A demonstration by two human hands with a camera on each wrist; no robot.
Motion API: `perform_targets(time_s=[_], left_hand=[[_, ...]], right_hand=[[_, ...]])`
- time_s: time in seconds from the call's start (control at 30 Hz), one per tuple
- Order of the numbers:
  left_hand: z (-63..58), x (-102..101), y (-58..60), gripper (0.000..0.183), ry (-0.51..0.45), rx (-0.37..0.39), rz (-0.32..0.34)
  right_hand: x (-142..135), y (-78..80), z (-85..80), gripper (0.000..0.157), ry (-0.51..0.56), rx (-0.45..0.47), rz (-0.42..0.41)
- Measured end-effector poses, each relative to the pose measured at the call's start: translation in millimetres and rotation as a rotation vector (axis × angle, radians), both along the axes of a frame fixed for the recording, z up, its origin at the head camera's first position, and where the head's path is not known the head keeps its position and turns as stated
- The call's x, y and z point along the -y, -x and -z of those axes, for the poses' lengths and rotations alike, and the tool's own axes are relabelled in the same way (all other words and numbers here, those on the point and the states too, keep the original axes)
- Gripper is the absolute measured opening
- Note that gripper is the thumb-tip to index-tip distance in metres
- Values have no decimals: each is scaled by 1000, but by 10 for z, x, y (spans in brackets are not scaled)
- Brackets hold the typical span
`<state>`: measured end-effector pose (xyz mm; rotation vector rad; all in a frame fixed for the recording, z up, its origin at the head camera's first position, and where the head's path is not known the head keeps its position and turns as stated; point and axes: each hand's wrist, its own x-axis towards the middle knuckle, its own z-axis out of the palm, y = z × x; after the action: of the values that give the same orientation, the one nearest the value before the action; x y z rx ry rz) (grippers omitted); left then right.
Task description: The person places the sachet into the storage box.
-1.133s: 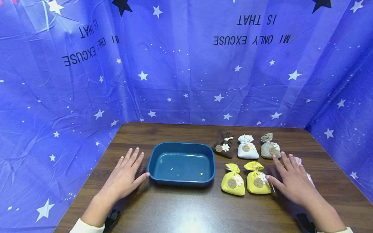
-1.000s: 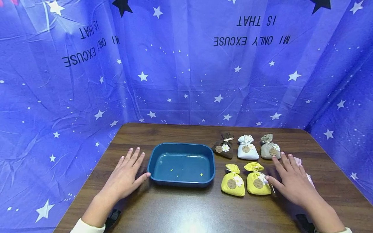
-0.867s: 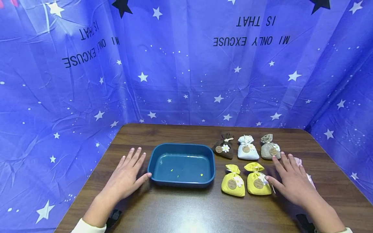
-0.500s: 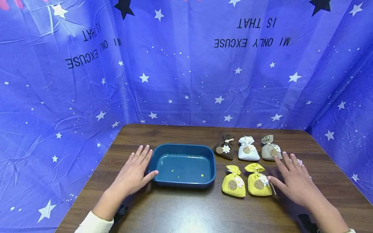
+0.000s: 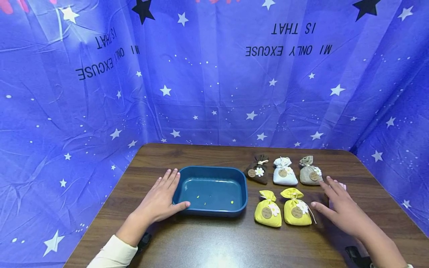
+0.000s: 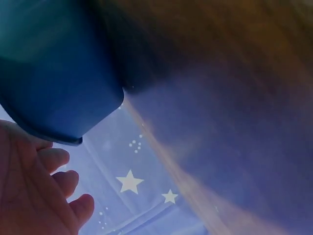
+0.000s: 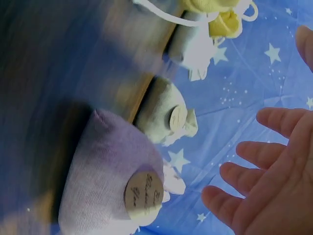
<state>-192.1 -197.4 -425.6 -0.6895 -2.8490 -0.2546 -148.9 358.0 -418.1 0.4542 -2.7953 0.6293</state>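
Observation:
A dark blue rectangular plastic box [image 5: 210,213] stands left of the table's middle, with a few small yellow bits on its floor. My left hand [image 5: 160,199] is at the box's left side, its thumb over the near left corner and its fingers outstretched along the left rim. Whether it touches is unclear. My right hand [image 5: 342,208] hovers with spread fingers above a pink drawstring sachet [image 7: 115,171], mostly hidden by it in the head view. Beside that hand lie a yellow sachet [image 5: 297,219] and a grey-beige sachet [image 5: 308,176]. Neither hand holds anything.
Another yellow sachet [image 5: 267,219], a white sachet [image 5: 284,178] and a dark brown sachet [image 5: 256,178] lie between the box and the right hand. The sachets carry round tags and white flowers. A blue star-printed curtain [image 5: 214,93] surrounds the wooden table [image 5: 207,238].
My left hand has moved right, from beside the box to its left rim. My right hand has shifted slightly right, its fingers appearing more bent. The box and sachets have stayed put.

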Motion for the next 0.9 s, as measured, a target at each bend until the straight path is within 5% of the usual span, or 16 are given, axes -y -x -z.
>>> perform_targets(time_s=[0.6,0.9], left_hand=[[-8,-75,27,123,-33,166,-109],[-4,-93,12,121,-86,202,-129]], right_hand=[[-315,-12,-23,68,182,-19,33],[-484,-73,17,57,152,-86,100]])
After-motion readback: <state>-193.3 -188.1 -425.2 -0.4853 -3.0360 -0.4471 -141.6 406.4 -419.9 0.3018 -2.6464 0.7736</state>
